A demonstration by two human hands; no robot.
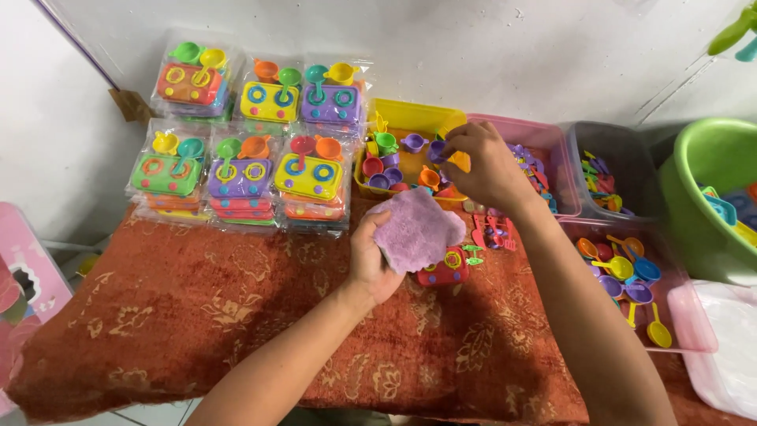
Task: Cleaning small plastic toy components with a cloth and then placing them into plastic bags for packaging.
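Pinching a small purple toy cup (436, 150), the right hand (482, 167) has its grip pressed together on it, just over the yellow tray (410, 118). Right under this grip the tray is full of tiny cups and pots in purple, red, orange and green.

Nearer to the person, the left hand (371, 260) holds a soft purple cloth (418, 230) — its grip is closed on the cloth's edge, thumb on top. The cloth is held up in front of the right wrist. Just below the cloth, a small red toy stove (446, 270) lies on the surface (197, 315), which has a red cover with gold leaves. Little pink and green toy bits (489, 237) lie beside the stove, under the right arm.

To the left of both grips stand the packed toy sets (244, 134), stoves with pans in clear bags, stacked in two rows by the white wall.

To the right of the right grip sit a pink bin (544, 134) and a grey bin (623, 158) with toy tools. Past them is a green tub (702, 189) — well apart from the hands. A pink tray (686, 315) of bright toy pans lies near the right elbow.
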